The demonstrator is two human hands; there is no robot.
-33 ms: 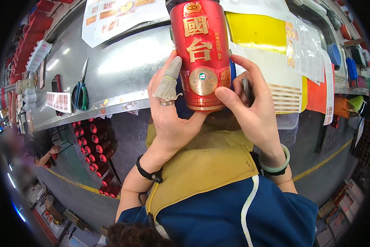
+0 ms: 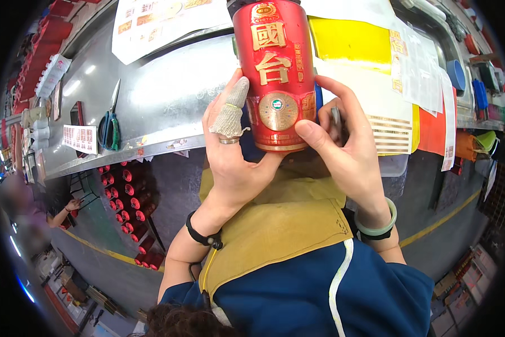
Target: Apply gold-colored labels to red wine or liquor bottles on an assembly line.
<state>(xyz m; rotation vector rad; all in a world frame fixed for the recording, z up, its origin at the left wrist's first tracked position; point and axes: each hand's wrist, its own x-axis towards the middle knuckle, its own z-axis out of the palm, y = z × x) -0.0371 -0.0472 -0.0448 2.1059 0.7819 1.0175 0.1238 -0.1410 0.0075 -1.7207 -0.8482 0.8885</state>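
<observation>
Bottle [image 2: 275, 76] of glossy red, cylindrical, with raised gold characters and a round gold medallion, is pointing its base toward the person while both hands are supporting it at the front edge of a silvery metal table [image 2: 162, 84]. The left hand [image 2: 233, 160], wearing a pale grey knitted finger cover [image 2: 231, 112] and a metal ring [image 2: 229, 140], is grasping its left side. The right hand [image 2: 353, 154] is gripping its right side near the base, the thumb pressing on the front; other fingers are curling around a small dark-grey object [image 2: 337, 118], too hidden to identify. Scissors with dark green handles [image 2: 111, 114] are lying to the left, beside a small white sheet of printed labels [image 2: 80, 139]. Rightward, a glossy yellow sheet [image 2: 351, 48] is lying beyond a pale sheet striped with gold [image 2: 390, 135]. Red cylinders with ringed ends [image 2: 130, 189] are standing in rows below the table.
</observation>
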